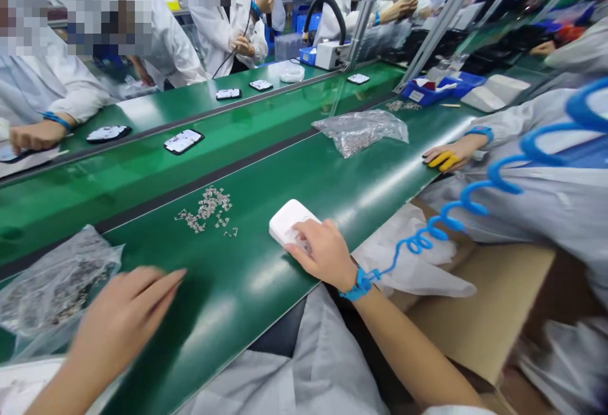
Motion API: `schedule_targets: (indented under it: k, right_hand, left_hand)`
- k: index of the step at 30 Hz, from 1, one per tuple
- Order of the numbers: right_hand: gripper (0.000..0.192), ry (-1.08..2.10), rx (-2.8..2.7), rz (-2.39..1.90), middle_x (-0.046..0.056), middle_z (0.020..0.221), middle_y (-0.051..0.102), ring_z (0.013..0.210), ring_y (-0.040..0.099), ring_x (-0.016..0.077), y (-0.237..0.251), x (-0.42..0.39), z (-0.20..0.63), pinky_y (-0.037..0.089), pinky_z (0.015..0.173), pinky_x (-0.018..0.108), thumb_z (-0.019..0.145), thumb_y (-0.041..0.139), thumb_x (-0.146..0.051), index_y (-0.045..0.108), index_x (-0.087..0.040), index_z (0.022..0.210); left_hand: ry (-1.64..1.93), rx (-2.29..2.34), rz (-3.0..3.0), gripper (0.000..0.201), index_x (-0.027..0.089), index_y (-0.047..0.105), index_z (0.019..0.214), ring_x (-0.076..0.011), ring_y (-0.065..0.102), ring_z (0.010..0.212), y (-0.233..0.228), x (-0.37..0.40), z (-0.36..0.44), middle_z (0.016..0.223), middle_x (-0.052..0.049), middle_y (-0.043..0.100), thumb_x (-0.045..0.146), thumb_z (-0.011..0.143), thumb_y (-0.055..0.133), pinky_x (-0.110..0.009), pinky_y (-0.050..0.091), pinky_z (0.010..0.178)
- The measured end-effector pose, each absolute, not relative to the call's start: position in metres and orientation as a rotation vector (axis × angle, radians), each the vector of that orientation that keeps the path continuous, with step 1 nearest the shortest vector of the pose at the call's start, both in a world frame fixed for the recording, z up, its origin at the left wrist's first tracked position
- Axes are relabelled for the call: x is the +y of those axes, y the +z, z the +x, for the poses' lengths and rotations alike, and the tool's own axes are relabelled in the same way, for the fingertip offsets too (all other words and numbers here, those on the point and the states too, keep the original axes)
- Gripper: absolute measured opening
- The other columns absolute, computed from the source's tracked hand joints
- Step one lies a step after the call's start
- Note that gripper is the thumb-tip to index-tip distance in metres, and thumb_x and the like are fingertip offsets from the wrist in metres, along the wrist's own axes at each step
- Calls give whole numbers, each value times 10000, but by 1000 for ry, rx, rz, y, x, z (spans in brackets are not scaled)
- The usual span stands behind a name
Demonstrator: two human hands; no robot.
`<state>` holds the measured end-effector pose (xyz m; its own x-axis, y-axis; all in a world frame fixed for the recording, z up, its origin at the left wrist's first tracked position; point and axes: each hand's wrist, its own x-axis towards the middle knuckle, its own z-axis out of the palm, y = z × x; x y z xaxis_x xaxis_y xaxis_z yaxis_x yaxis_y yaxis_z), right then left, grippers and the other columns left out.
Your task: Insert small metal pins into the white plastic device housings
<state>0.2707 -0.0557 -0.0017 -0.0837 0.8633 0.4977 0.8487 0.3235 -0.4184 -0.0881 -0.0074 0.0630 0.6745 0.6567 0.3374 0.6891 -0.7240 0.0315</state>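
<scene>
A white plastic housing (287, 218) with rounded corners rests on the green bench near its front edge. My right hand (327, 251) is closed on the near side of it, thumb and index finger bent over a recess; what lies under the fingertips is hidden. Stretched out over the bench at the lower left, slightly blurred, my left hand (124, 313) has nothing in its fingers. Just beyond it lies a loose pile of small metal clips (209, 206). Beside my left hand is a clear bag (57, 288) of small metal parts.
Another clear bag (363, 131) lies farther along the bench. Several circuit-board assemblies, one (184, 141) nearest, sit on the conveyor and far side. A blue coiled cord (456, 218) runs from my right wrist. A cardboard box (484, 301) and a co-worker's hand (449, 154) are right.
</scene>
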Motion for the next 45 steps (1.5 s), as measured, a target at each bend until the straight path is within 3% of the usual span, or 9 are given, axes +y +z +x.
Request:
schedule_targets:
  k: [3,6,13,19,25,40,45]
  right_hand:
    - [360,36,-1870,-1454,58,896,690,817,608,192,6,-64,265,396,769,340,998,512,-481,632,-156,1096]
    - [273,39,-1717,-1425,79,939,674,893,600,215,13,-85,264,444,805,365,975,557,-392,619,-162,1109]
    - [167,-32,-1396,-1390,58,882,631,866,576,210,10,-131,258,498,758,372,926,570,-191,607,-204,1088]
    - [136,16,-1247,-1377,31,799,588,777,551,183,1,-137,228,473,654,310,926,521,-114,598,-212,980]
    - [137,59,-1299,-1361,35,812,605,794,561,190,-3,-132,220,479,676,320,907,547,-107,602,-208,981]
    - [130,37,-1339,-1387,34,793,623,767,576,189,-7,-129,220,494,675,340,911,555,-107,617,-207,964]
    - [160,-114,-1707,-1229,68,935,696,827,634,190,6,-122,223,547,719,350,931,611,-160,653,-200,1081]
  left_hand:
    - [-248,-1058,-2727,307,206,687,1168,-270,621,939,44,35,-17,1052,-116,683,331,971,487,-380,434,712]
    - [-200,-1078,-2733,264,191,713,1078,-297,612,991,32,61,22,1093,-130,683,317,945,523,-382,429,721]
    - [-561,-908,-2897,325,174,732,953,-194,662,814,-7,75,-3,918,-85,722,238,999,417,-318,464,695]
    - [-570,-902,-2697,287,169,715,964,-220,648,849,-10,62,-2,969,-90,730,113,947,434,-342,410,687]
    - [-644,-907,-2660,323,180,710,950,-206,627,858,-5,55,-2,973,-93,719,63,929,410,-340,367,723]
    - [-1135,-841,-2840,172,202,681,936,-162,668,839,3,47,6,902,-49,731,173,962,513,-300,455,759]
    - [-1143,-1135,-3569,146,222,644,982,-148,648,736,31,5,29,849,-27,660,350,953,580,-268,533,659]
